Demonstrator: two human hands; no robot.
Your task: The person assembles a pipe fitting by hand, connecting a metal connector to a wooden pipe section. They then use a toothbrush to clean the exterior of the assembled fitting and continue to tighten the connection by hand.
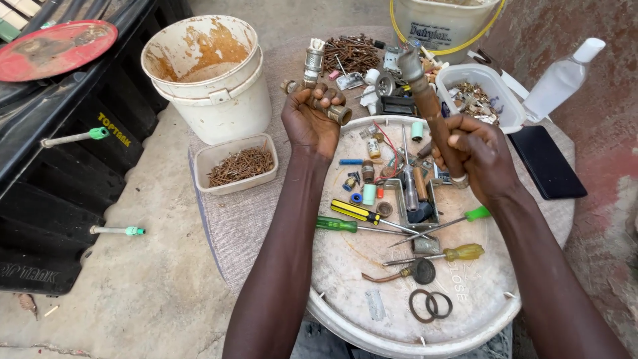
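Two bare hands work above a round white lid [465,292]. The left hand [311,123] is closed around a rusty tee pipe fitting [318,90], palm up. The right hand [480,154] grips a brown pipe [432,110] upright, just beside it. It looks like the two are being matched; joining them calls for lining up the threads. Screwdrivers [355,213], washers [430,304] and a tray of nails [240,165] lie around.

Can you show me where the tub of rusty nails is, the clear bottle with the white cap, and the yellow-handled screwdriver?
Tub of nails [206,159], head view, on its bare left wall.
Clear bottle [555,83], head view, on the middle of its body.
Yellow-handled screwdriver [465,252], head view, on its handle.
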